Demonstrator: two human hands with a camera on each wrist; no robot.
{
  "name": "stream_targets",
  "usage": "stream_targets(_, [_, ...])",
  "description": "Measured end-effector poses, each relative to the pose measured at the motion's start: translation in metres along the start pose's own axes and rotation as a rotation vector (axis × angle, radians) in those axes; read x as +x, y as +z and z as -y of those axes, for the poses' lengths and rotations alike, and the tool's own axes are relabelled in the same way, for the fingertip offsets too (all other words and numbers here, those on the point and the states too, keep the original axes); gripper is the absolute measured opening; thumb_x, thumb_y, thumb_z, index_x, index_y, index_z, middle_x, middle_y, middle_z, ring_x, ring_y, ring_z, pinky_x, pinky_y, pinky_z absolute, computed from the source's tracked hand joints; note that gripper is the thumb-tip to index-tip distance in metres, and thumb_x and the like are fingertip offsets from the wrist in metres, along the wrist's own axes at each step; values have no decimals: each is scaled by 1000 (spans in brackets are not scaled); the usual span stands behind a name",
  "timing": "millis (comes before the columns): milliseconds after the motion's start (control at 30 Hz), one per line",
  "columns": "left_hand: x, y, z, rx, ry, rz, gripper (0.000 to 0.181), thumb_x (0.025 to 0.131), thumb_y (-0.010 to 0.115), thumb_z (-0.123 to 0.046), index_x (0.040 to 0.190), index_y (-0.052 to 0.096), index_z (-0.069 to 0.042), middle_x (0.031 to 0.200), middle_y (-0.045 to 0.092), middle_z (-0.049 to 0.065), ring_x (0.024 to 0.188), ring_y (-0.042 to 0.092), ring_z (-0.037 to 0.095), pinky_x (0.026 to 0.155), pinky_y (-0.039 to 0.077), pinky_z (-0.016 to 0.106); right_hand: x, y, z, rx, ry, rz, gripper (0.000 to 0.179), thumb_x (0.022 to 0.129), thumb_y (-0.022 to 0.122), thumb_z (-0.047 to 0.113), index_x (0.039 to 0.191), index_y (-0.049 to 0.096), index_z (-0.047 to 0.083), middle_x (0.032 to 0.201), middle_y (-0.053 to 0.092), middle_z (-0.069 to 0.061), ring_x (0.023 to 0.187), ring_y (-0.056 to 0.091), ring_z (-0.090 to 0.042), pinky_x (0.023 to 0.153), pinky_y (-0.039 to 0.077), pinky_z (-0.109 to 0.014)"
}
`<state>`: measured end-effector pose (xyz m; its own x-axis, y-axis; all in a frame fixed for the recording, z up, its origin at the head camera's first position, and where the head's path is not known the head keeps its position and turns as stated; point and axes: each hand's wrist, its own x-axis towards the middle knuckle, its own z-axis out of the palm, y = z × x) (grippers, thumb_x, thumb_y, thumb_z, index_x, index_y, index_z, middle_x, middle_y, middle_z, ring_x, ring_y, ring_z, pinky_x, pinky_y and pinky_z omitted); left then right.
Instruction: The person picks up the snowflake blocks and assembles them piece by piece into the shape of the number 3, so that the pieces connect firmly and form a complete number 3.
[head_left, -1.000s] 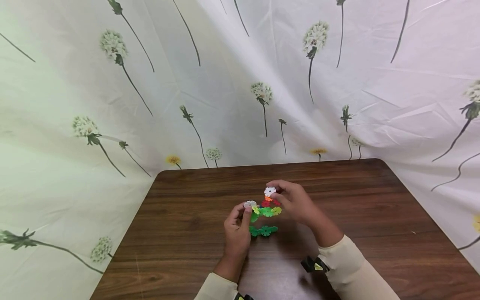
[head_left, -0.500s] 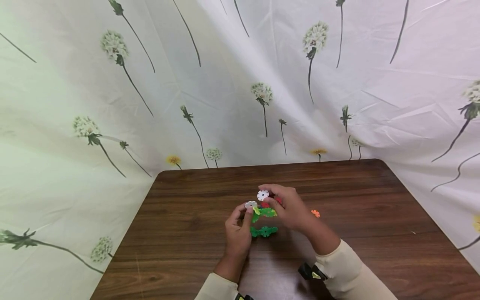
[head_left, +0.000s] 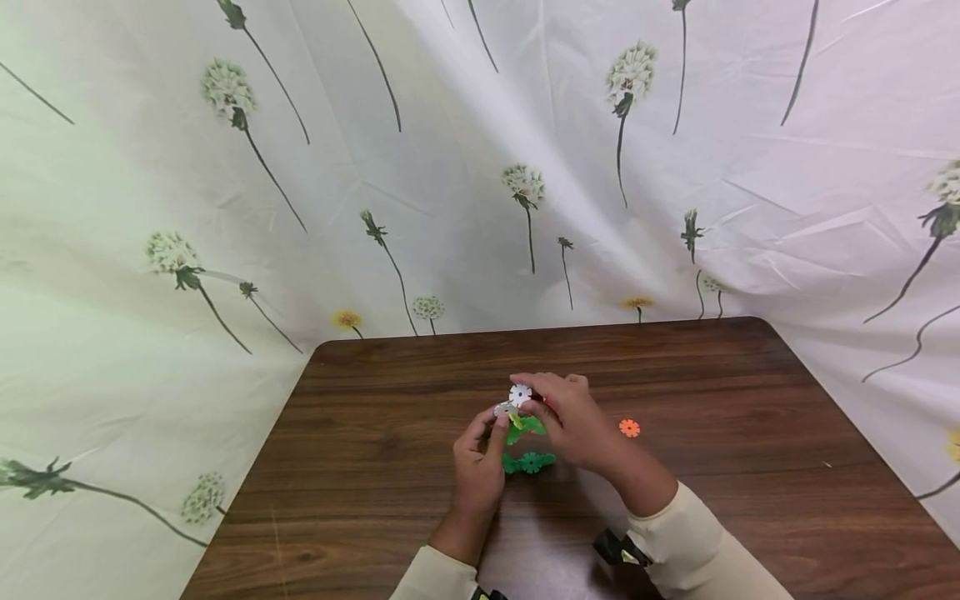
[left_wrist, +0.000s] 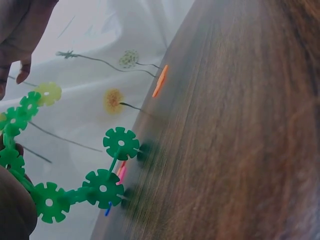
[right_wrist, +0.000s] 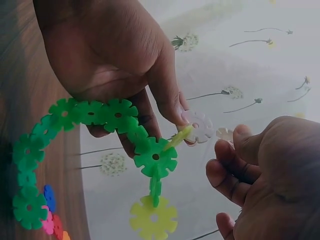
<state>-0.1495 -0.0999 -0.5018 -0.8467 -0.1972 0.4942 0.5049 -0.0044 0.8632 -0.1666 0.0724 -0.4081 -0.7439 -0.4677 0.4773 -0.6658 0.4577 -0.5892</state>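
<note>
My left hand [head_left: 478,471] pinches a white snowflake disc [right_wrist: 199,126] at the end of a curved chain of green snowflake discs [right_wrist: 119,115]. A thin yellow-green disc [right_wrist: 179,137] links that white one to the green part, and a yellow disc [right_wrist: 162,227] hangs from a side branch. Between thumb and fingers, my right hand [head_left: 576,423] holds another white disc [head_left: 520,394], right beside the first; whether they touch I cannot tell. The chain's far green end [left_wrist: 121,143] curves down close to the table.
An orange disc [head_left: 629,427] lies on the brown wooden table [head_left: 375,442], right of my right hand. Blue [right_wrist: 48,197], pink [right_wrist: 47,222] and red [right_wrist: 57,227] discs lie beyond the chain. A white curtain with a dandelion print [head_left: 465,150] hangs behind the table.
My right hand has moved left and slightly down, bringing its white disc up to the one in my left hand. An orange disc has come into view behind it. The left hand has barely moved.
</note>
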Motion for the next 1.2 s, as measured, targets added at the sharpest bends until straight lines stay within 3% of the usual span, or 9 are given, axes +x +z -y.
stream_targets(200, [0,1,0,1,-13,-2,20,108,65,-3,122,77,4,111,79,-5,103,71,4,84,57,19,-1,1,2,-61,-30,-3,40,106,68,11,146,66,3,121,78,-9,97,68,-18,90,28,-40])
stream_targets(400, [-1,1,0,20,-7,-2,20,108,66,-5,123,77,2,114,80,10,106,72,4,87,57,19,-1,1,3,-116,-71,-5,39,106,69,11,144,67,2,117,76,-7,98,66,-18,89,34,-39])
stream_targets(600, [0,1,0,36,4,2,19,107,66,-3,122,78,1,112,80,5,102,71,6,83,56,20,1,-1,5,-10,-52,4,39,103,74,7,141,69,3,135,67,-13,108,69,-23,90,60,-36])
stream_targets(800, [0,1,1,37,8,5,18,107,67,-4,120,80,-1,110,81,0,99,72,10,80,56,20,1,3,0,80,-51,5,43,105,71,8,148,64,2,137,71,-14,116,72,-27,94,63,-40])
stream_targets(1000, [0,1,3,13,66,6,18,106,67,0,119,80,4,111,80,-2,101,71,4,82,57,19,2,10,-6,138,-57,-44,35,105,73,10,139,70,5,130,75,-11,110,73,-23,92,63,-35])
stream_targets(1200, [1,1,6,-34,183,-6,19,102,66,10,116,78,13,112,79,-8,108,70,1,89,57,17,2,19,-9,126,-107,-111,34,101,76,7,135,74,3,129,77,-15,100,74,-20,82,63,-31])
